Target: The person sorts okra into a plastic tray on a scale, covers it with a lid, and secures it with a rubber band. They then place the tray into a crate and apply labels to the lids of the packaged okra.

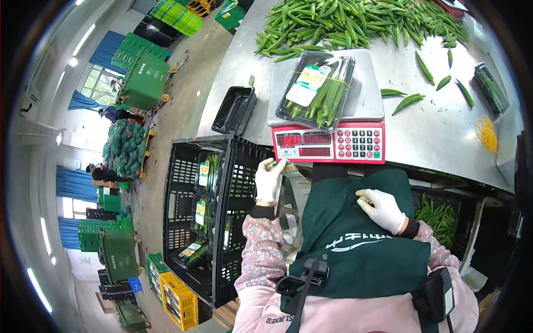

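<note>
My left hand [269, 180], in a white glove, is at the scale's lower left corner beside the black crate's rim. Its thumb and fingers are pinched together near a small green-and-white printed piece, and I cannot make out what they hold. Over the dark green apron [355, 255], my right hand [382, 211], also gloved, is loosely curled with thumb and fingers apart and nothing between them. A red and white digital scale [328, 143] bears a clear-lidded black tray of okra [316, 89] with a white-green label and a yellow rubber band. Its display appears to read 0.235.
Loose okra [361, 25] is heaped at the table's back. An empty black tray [234, 111] lies left of the scale. The black crate [222, 222] holds several labelled packs. Yellow rubber bands [487, 134] and another pack [491, 89] lie right. More okra [436, 222] sits below the table.
</note>
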